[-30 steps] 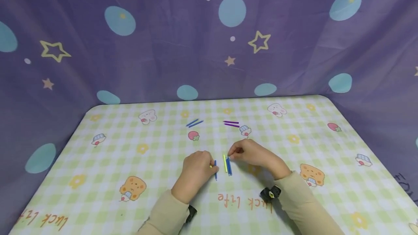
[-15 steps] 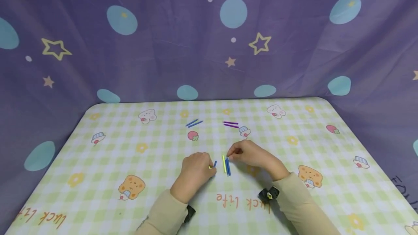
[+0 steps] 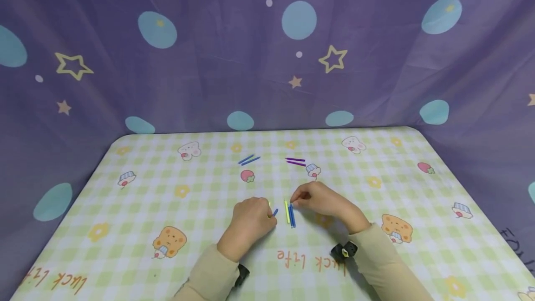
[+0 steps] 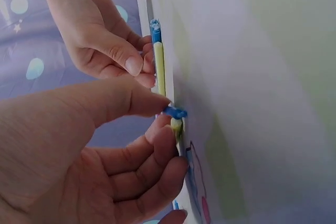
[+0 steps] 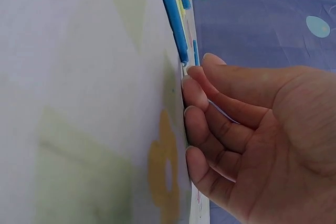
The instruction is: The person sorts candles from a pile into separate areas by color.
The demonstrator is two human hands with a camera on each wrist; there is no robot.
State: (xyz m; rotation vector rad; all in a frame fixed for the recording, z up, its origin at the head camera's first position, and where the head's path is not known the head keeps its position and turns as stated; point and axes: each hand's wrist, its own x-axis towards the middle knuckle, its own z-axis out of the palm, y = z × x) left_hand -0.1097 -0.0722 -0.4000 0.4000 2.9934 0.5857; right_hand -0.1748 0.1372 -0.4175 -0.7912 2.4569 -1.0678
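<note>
In the head view, my left hand [image 3: 249, 219] pinches a thin blue stick [image 3: 275, 212] between thumb and forefinger, with most of the stick hidden. Close under that stick, a yellow stick [image 4: 177, 125] shows in the left wrist view, partly covered by the fingers. My right hand [image 3: 319, 199] rests on the cloth with bent, relaxed fingers. Its fingertips lie at the far end of a pair of blue sticks [image 3: 292, 216], and no grip on them shows. Along the left side of that pair lies another yellow stick [image 3: 287, 212].
Farther back on the checked tablecloth [image 3: 209, 254] lie two blue sticks [image 3: 249, 160] and, to their right, two purple sticks [image 3: 296, 161]. A purple patterned curtain [image 3: 234, 68] hangs behind the table's far edge.
The blue stick at my left hand lay lengthwise and mostly visible; now it is tilted and largely behind the fingers. My right hand has barely moved.
</note>
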